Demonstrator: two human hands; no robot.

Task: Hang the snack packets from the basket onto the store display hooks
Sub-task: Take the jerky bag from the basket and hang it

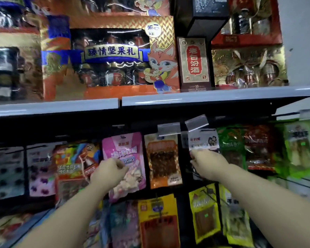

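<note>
Packet going onto its hook

Head view: right hand (207,164) pinches the white packet's (203,140) lower edge under the shelf's (204,97) right front edge; left hand (109,171), loosely curled, holds nothing beside the pink packet (123,158). Best to steady the header and align its hole squarely.

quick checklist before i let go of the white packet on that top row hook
1. Right hand has hold of the white packet at its lower edge: ok.
2. Packet's hole is threaded onto the hook: cannot tell, the clear price tag flaps cover that spot and the frame is blurred.
3. Packet sits in its own slot between the brown packet and the green packet: ok.
4. Packet hangs straight: cannot tell, it is held and blurred.
5. Left hand is clear of the white packet, in front of the pink packet: ok.
</note>
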